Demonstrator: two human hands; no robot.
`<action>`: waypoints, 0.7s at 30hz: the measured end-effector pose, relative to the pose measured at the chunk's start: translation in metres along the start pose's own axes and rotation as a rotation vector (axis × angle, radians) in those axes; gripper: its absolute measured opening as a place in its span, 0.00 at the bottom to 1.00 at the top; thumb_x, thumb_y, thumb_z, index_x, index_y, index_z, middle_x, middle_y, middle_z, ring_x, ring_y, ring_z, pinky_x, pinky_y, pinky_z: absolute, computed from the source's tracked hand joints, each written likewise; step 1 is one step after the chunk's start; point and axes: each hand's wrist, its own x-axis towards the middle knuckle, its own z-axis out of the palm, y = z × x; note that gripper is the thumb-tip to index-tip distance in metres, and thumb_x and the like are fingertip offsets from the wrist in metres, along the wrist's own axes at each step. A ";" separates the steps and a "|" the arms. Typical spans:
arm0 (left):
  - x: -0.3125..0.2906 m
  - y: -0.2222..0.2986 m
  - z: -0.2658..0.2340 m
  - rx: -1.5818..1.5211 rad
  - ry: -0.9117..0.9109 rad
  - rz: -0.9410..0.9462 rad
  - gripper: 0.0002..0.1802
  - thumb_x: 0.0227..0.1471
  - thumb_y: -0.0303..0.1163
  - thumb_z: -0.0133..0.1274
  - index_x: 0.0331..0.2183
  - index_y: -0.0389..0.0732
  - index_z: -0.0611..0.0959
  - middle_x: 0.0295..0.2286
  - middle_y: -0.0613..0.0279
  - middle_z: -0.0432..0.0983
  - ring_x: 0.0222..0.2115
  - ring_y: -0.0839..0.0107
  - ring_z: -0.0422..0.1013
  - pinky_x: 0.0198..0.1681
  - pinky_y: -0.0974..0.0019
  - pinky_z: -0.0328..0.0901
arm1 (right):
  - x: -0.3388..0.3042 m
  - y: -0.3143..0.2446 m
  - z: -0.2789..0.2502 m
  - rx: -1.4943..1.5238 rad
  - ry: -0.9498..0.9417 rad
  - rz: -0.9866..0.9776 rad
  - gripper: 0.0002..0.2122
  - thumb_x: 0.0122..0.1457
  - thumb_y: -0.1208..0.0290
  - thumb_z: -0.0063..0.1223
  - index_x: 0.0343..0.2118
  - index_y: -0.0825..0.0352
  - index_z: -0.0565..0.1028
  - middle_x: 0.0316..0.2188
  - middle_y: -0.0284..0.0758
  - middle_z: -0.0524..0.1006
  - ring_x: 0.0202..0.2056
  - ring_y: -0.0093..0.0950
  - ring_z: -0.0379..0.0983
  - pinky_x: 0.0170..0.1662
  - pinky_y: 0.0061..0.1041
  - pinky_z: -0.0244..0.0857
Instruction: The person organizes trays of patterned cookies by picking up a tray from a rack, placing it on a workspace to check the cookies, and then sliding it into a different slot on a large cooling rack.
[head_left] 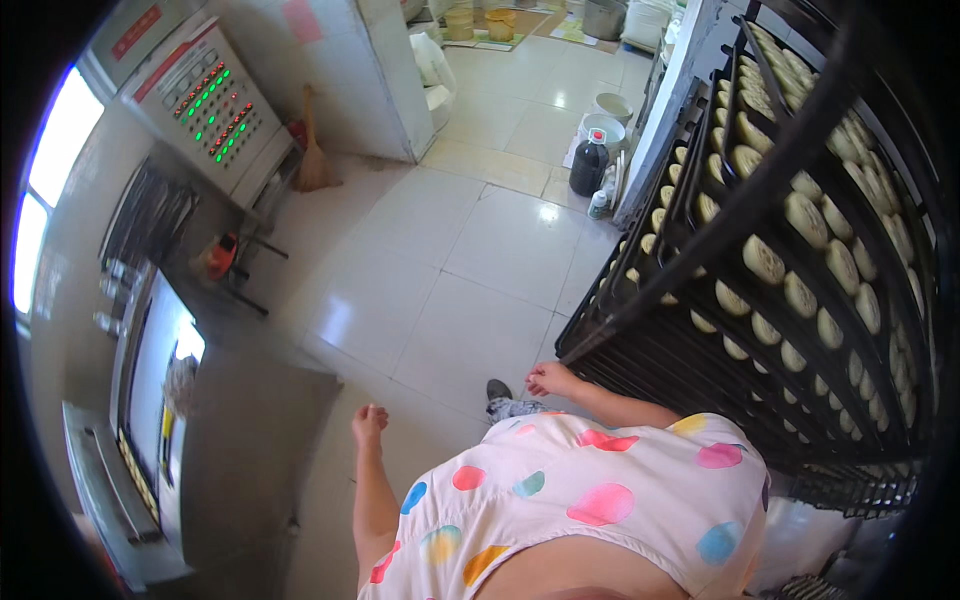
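My left hand (370, 420) hangs over the tiled floor with its fingers curled in and nothing visible in them. To its left is a grey steel unit (260, 430), apart from the hand. My right hand (548, 380) is held in front of my body, fingers loosely closed, and seems to hold nothing. Nearest to it stands a tall dark metal rack (640, 315) with many black trays. Rows of pale oval dough pieces (763, 260) lie on those trays. Neither hand touches the rack or the steel unit.
A control panel (215, 110) with green and red lights stands at the far left, near a broom (315, 165) and a low stool (222, 258). Beside the doorway are a dark jug (590, 165), a small white bottle (598, 205) and white buckets (605, 130).
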 end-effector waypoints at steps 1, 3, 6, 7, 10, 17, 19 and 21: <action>0.009 0.014 0.015 0.011 -0.060 -0.016 0.12 0.54 0.34 0.48 0.36 0.34 0.74 0.26 0.59 0.76 0.23 0.73 0.72 0.24 0.72 0.67 | 0.020 -0.021 -0.005 -0.042 0.042 -0.066 0.10 0.60 0.69 0.45 0.38 0.72 0.72 0.30 0.37 0.77 0.30 0.26 0.76 0.33 0.24 0.71; 0.027 0.036 0.037 0.157 -0.202 -0.056 0.14 0.54 0.34 0.48 0.38 0.33 0.74 0.27 0.58 0.76 0.24 0.72 0.73 0.26 0.72 0.67 | 0.050 -0.063 -0.007 0.110 0.072 -0.114 0.10 0.60 0.70 0.44 0.38 0.71 0.72 0.30 0.37 0.77 0.31 0.26 0.76 0.33 0.24 0.71; 0.060 0.047 0.059 0.624 -0.465 -0.006 0.17 0.52 0.38 0.50 0.36 0.32 0.77 0.26 0.57 0.76 0.26 0.75 0.73 0.26 0.72 0.67 | 0.075 -0.115 -0.029 0.250 0.121 -0.179 0.10 0.59 0.69 0.44 0.37 0.71 0.72 0.30 0.37 0.77 0.30 0.25 0.75 0.32 0.22 0.70; 0.074 0.046 0.059 0.757 -0.535 0.020 0.17 0.52 0.38 0.50 0.35 0.32 0.77 0.26 0.58 0.76 0.25 0.74 0.73 0.26 0.71 0.67 | 0.081 -0.127 -0.033 0.279 0.122 -0.202 0.10 0.59 0.69 0.43 0.36 0.71 0.72 0.29 0.37 0.77 0.29 0.24 0.75 0.32 0.22 0.70; 0.135 0.039 0.049 0.905 -0.607 -0.081 0.17 0.52 0.40 0.49 0.31 0.33 0.78 0.23 0.58 0.76 0.23 0.74 0.72 0.25 0.71 0.67 | 0.095 -0.150 -0.046 0.313 0.128 -0.224 0.10 0.61 0.71 0.42 0.39 0.71 0.71 0.31 0.38 0.77 0.32 0.25 0.75 0.35 0.23 0.71; 0.365 0.091 0.080 1.071 -0.629 -0.251 0.18 0.50 0.42 0.49 0.24 0.36 0.79 0.18 0.59 0.75 0.19 0.73 0.71 0.23 0.69 0.66 | 0.143 -0.169 -0.077 0.633 0.564 -0.019 0.10 0.60 0.70 0.44 0.38 0.71 0.72 0.31 0.38 0.77 0.32 0.26 0.75 0.35 0.23 0.70; 0.436 0.139 0.133 1.126 -0.681 -0.119 0.19 0.50 0.43 0.49 0.21 0.37 0.79 0.16 0.59 0.74 0.17 0.73 0.71 0.22 0.69 0.66 | 0.155 -0.179 -0.085 0.693 0.673 0.019 0.10 0.60 0.69 0.43 0.38 0.70 0.72 0.31 0.38 0.77 0.31 0.26 0.75 0.34 0.23 0.70; 0.493 0.193 0.216 1.250 -0.733 0.177 0.19 0.50 0.44 0.48 0.19 0.38 0.79 0.15 0.59 0.74 0.15 0.70 0.70 0.21 0.65 0.65 | 0.161 -0.185 -0.093 0.717 0.794 0.058 0.10 0.60 0.69 0.43 0.38 0.70 0.72 0.31 0.37 0.77 0.31 0.26 0.76 0.34 0.23 0.70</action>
